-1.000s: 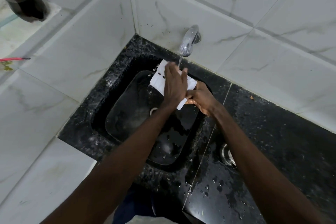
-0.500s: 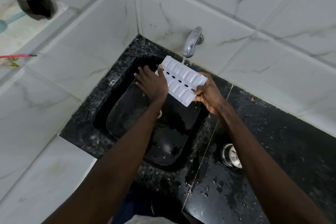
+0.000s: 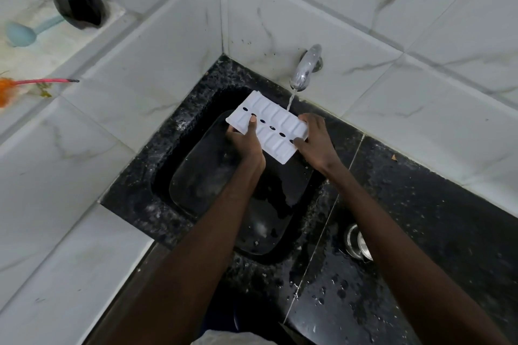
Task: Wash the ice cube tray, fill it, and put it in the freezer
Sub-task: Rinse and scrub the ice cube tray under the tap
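Ice cube tray (image 3: 273,127): white, held above the black sink (image 3: 196,185), just below the wall tap (image 3: 306,67). The ribbed face, with a row of dark oval holes, points at the camera. A thin water stream (image 3: 291,99) falls from the tap onto the tray's far edge.

Left hand (image 3: 246,145): grips the tray's left end, thumb on top, fingers beneath.
Right hand (image 3: 318,143): grips the right end, thumb on the upper face, fingers curled over the far edge.

Obstructions: both forearms cross the sink and hide part of the basin. The right forearm covers one side of a small steel cup (image 3: 356,241) on the wet black worktop (image 3: 434,218).

Surroundings: white marbled tiles on both walls. On the upper left ledge stand a dark jar (image 3: 77,0), a pale blue spoon (image 3: 22,33) and a pink-handled brush (image 3: 42,81) with orange bristles.
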